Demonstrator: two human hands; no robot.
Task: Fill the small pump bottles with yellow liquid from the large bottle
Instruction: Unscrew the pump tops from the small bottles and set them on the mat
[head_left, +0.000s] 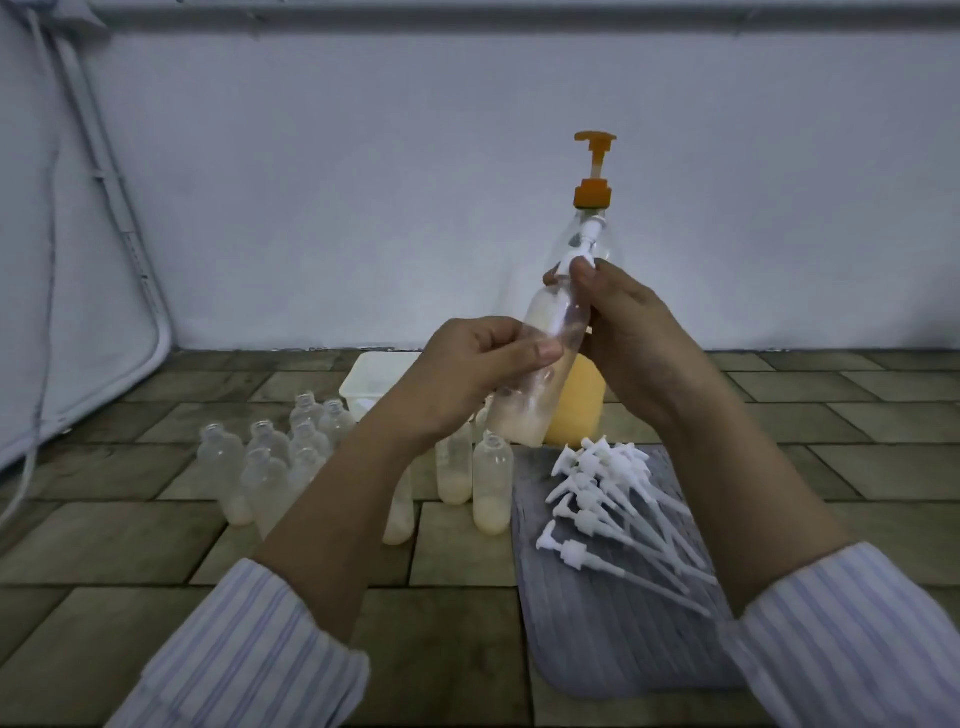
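Tiled floor (467, 649) under a pale wall is where we work. Our left hand (483, 364) curls round the middle of a small bottle (540, 374), held tilted in the air with pale yellow liquid at its base, while our right hand (623, 322) pinches its white pump (584, 249) at the neck. Just behind stands the large bottle (579, 400) with an orange pump. Below, more bottles (270, 467) stand upright, beside loose pumps (613, 499) on a grey mat (597, 634).
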